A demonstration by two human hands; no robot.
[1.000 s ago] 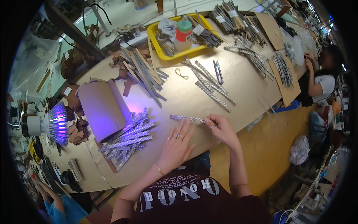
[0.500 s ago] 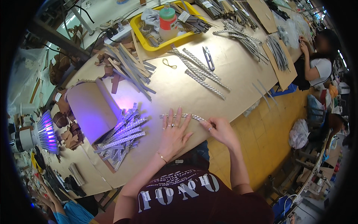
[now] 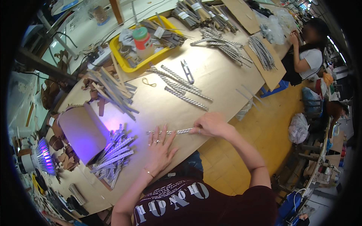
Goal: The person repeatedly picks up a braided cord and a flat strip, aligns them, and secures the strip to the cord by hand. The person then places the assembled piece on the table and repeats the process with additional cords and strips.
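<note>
A narrow silvery braided strap (image 3: 180, 131) lies across the table close to me. My left hand (image 3: 160, 150) rests flat over its left part, fingers spread, pressing it to the surface. Its right end is pinched in my right hand (image 3: 211, 124), whose fingertips curl over it. Left of my left hand is a loose pile of similar braided straps (image 3: 115, 154). Beyond my hands lie several more braided straps (image 3: 181, 88), with a pair of thread snips (image 3: 187, 72) beside them and a small yellow loop (image 3: 148, 82) to their left.
A yellow tray (image 3: 130, 69) holds a green-topped bottle (image 3: 142, 39) and strips. A curved brown board (image 3: 81, 130) and a purple-lit lamp (image 3: 43, 157) stand at left. Strap bundles (image 3: 220, 43) lie at the far side. Another person (image 3: 307, 56) sits at the far right.
My right hand has turned over, its knuckles now upward and its elbow swung outward, still at the strap's right end. The left hand stays flat on the strap. The whole view has shifted.
</note>
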